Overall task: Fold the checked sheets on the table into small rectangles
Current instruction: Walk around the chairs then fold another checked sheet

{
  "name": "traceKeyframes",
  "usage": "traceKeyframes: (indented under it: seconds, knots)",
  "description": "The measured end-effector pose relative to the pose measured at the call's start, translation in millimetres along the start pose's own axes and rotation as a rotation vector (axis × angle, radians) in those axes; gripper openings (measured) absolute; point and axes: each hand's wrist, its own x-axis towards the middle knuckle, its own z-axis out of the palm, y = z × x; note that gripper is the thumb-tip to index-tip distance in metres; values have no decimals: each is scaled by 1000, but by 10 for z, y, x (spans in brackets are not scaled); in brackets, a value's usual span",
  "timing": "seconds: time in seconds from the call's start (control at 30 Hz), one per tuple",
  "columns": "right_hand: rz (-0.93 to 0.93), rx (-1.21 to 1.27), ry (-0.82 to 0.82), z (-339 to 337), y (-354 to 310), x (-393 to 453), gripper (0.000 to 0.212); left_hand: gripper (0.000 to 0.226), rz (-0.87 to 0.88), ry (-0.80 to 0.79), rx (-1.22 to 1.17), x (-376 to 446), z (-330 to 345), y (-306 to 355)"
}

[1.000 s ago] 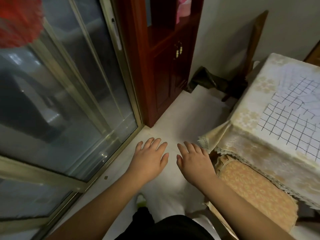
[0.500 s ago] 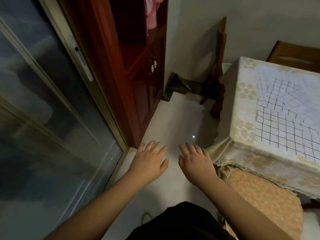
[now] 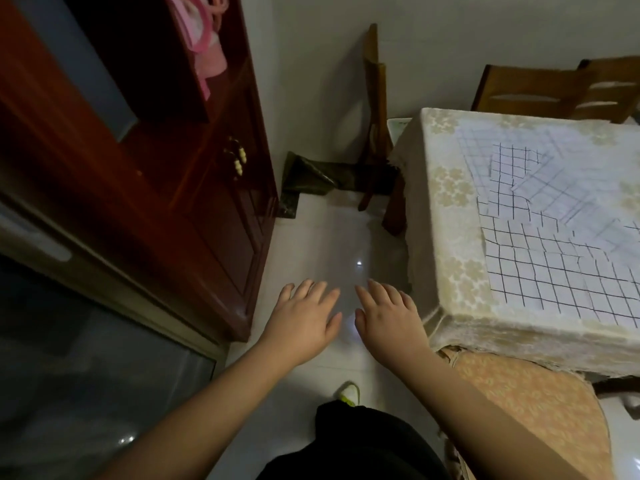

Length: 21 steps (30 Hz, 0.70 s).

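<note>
White checked sheets (image 3: 554, 237) had slid further into view on the surface (image 3: 446, 237), their right side cut off. Left hand (image 3: 301, 320) and right hand (image 3: 388, 320) stayed spread, empty, above the floor (image 3: 322, 244).

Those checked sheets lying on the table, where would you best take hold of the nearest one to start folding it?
Probably at the near left corner of the nearest checked sheet, coming from the table's near edge. It lies flat and uncovered there, while other sheets overlap its far side. Both the left hand and right hand are open and empty, off to the table's left.
</note>
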Motion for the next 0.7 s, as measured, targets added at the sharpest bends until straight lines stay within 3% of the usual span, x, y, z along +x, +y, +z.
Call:
traceKeyframes:
  seconds: [0.27,0.43,0.7]
  knots:
    - [100,-5,97,-314,611,924,56,74,56,12,75,1207,-444,-88]
    - [178,22,129,-367,831,1250,53,57,145,23,72,1753,-568,-44]
    - [309,34,145,-359,1013,1865,59,58,277,-28,40,2708,-642,-204]
